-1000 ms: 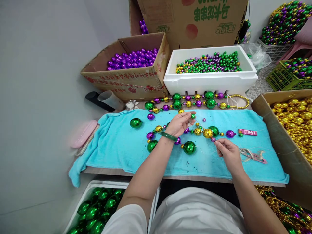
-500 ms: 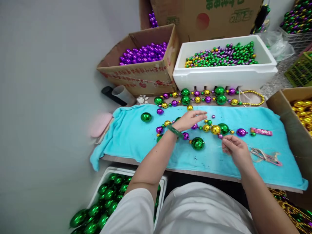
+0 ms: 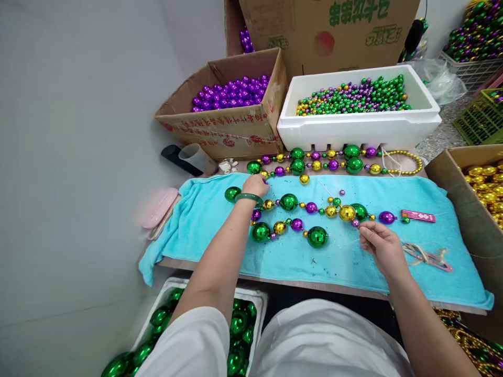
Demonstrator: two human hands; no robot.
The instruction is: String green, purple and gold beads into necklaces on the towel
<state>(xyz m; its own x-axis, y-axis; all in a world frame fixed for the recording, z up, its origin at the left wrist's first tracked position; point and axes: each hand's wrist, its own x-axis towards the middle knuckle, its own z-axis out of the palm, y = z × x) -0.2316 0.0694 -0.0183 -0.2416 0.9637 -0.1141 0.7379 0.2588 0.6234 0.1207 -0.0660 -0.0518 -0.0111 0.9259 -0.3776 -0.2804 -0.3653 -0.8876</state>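
Observation:
My left hand (image 3: 255,186) reaches over the far left of the blue towel (image 3: 212,230), its fingers closed round a shiny purple bead (image 3: 265,181), mostly hidden. A large green bead (image 3: 232,193) lies beside that wrist. My right hand (image 3: 379,243) pinches a thin clear thread (image 3: 349,243) at the right end of a bead strand, against a small light purple bead (image 3: 355,223). The strand, with a gold bead (image 3: 347,213) and a green bead (image 3: 288,202), curves left and back to a big green bead (image 3: 317,237).
Behind the towel lies a finished-looking bead necklace (image 3: 354,165). Beyond stand a carton of purple beads (image 3: 220,131) and a white foam box (image 3: 357,131) of small mixed beads. Pink thread snips (image 3: 438,260) and a pink label (image 3: 418,215) lie right. A loose gold bead (image 3: 304,179) sits at the back.
My left hand has moved left and away from above the strand to the loose purple bead and closed on it. My right hand stays at the strand's right end.

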